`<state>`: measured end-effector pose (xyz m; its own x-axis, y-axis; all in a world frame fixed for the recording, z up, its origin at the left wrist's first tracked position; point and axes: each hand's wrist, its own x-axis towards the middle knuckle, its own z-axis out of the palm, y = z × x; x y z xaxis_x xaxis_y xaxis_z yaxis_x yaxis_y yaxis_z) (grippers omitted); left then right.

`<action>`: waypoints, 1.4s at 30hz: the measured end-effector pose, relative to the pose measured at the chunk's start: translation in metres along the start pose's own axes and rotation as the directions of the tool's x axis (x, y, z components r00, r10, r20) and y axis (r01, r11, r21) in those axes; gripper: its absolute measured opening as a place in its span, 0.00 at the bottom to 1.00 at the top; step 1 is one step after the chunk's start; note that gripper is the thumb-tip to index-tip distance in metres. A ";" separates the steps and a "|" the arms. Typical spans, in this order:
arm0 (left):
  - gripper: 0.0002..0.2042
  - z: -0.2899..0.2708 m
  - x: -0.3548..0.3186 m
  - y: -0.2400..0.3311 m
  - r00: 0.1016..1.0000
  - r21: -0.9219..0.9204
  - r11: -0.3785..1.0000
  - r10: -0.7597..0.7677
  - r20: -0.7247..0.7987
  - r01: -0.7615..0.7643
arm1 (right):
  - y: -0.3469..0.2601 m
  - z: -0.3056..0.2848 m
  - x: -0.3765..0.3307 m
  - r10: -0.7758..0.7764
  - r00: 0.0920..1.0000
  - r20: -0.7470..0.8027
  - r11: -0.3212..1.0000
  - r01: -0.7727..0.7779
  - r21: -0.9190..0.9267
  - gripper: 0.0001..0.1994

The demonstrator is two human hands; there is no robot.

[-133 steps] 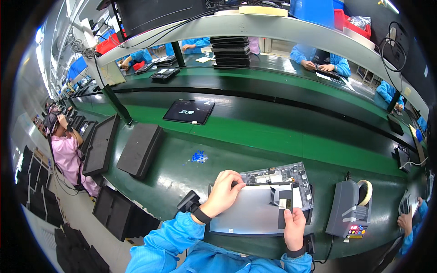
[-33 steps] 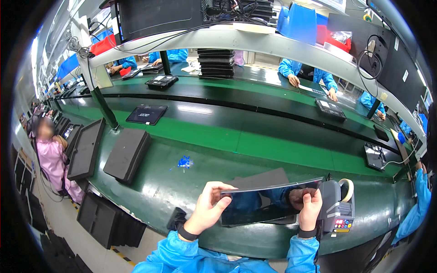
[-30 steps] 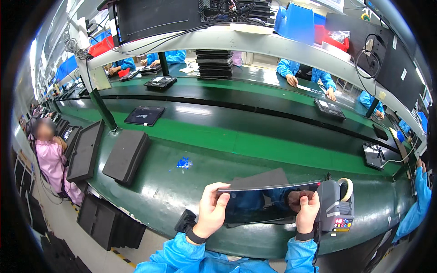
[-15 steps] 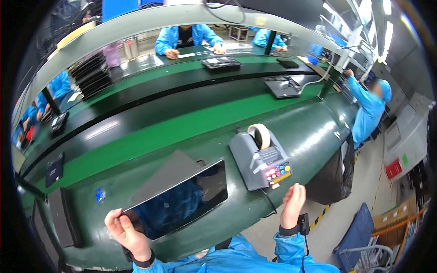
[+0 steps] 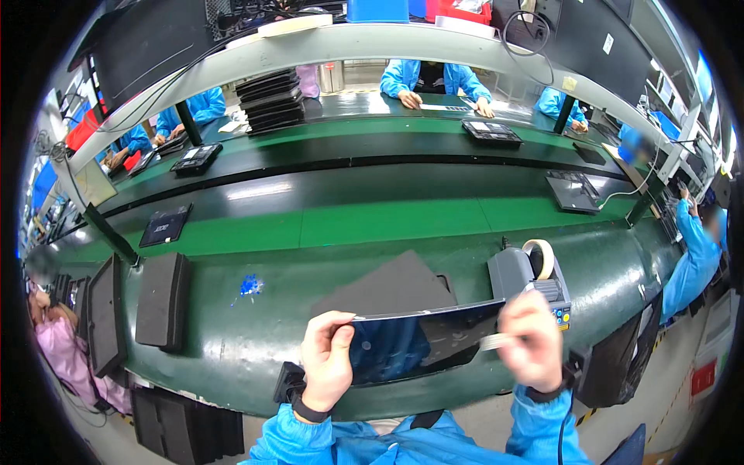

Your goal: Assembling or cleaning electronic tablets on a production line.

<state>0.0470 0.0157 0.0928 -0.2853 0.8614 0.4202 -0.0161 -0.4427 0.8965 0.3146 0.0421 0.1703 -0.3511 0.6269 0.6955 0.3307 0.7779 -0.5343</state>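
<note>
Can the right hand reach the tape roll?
Likely yes: the right hand is near the dispenser, where the tape roll sits exposed, though that hand, blurred, seems to hold a pale strip.

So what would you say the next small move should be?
Probably press the pale strip against the right end of the dark screen: the left hand holds the screen's left end, and the strip shows beside the blurred right hand, at the screen's right edge. Whether they touch is unclear.

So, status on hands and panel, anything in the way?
Left hand grips panel by left end. Right hand blurred at other end, pale strip at fingers. Dispenser close behind that hand.
</note>
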 end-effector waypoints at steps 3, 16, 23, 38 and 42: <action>0.08 -0.004 0.002 0.002 0.999 -0.014 0.999 -0.040 -0.005 0.040 | -0.010 0.053 0.069 -0.241 0.873 0.423 0.970 0.236 0.065 0.08; 0.08 0.001 0.005 -0.003 0.998 -0.082 0.994 -0.070 0.003 0.070 | -0.008 0.087 0.063 -0.320 0.917 0.238 0.853 0.388 -0.349 0.08; 0.08 0.001 0.006 0.003 1.000 -0.077 0.997 -0.023 -0.014 0.021 | 0.002 0.108 0.059 -0.274 0.931 0.241 0.929 0.321 -0.183 0.10; 0.08 -0.045 0.041 -0.037 0.931 -0.313 0.933 -0.264 -0.253 0.179 | -0.041 0.097 -0.055 0.558 0.775 0.296 0.791 -0.605 0.093 0.07; 0.07 -0.050 0.039 -0.050 0.863 -0.393 0.896 -0.358 -0.356 0.209 | -0.001 0.135 -0.088 0.733 0.593 0.334 0.415 -0.779 0.471 0.08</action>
<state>-0.0112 0.0585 0.0576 -0.5816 0.8135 -0.0076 -0.4503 -0.3141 0.8358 0.2266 -0.0082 0.0453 -0.2586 0.9558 -0.1399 -0.0020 -0.1454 -0.9894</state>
